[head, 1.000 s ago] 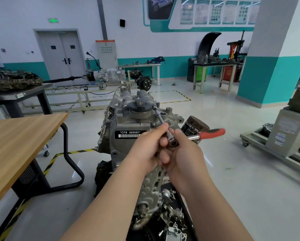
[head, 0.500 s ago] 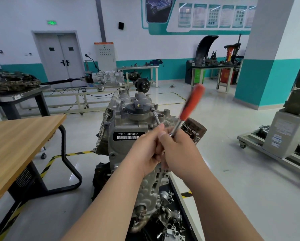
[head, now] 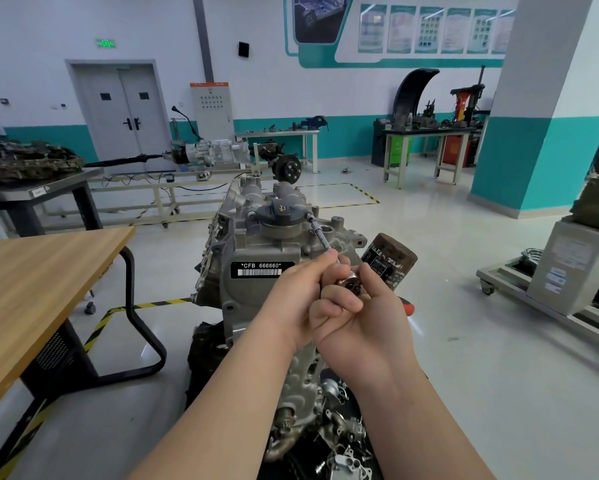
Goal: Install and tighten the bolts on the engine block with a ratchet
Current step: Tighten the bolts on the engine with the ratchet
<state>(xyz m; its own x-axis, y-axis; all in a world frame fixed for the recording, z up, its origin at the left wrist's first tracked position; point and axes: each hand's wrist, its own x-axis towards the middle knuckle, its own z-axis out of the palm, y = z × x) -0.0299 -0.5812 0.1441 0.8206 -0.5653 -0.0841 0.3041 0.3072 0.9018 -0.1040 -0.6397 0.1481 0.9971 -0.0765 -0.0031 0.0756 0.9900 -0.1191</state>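
A grey engine block [head: 256, 251] with a black label stands upright in the centre. A ratchet [head: 353, 287] with a thin extension bar [head: 320, 233] runs up to a bolt beside the black oil cap [head: 280, 214]. My left hand [head: 298, 299] pinches the lower end of the extension bar. Just below, my right hand [head: 364, 327] grips the ratchet at its head. The red handle tip [head: 408, 308] peeks out behind my right hand; the rest of the handle is hidden. The bolt itself is too small to make out.
A brown oil filter [head: 390, 261] sticks out on the engine's right side. A wooden table [head: 31, 289] stands at the left. Loose metal parts [head: 343, 441] lie below the engine. A stand on wheels [head: 551, 289] is at the right, workbenches at the back.
The red ratchet handle has swung from pointing up and right down behind my right hand. Both hands stay at the ratchet head and extension bar.
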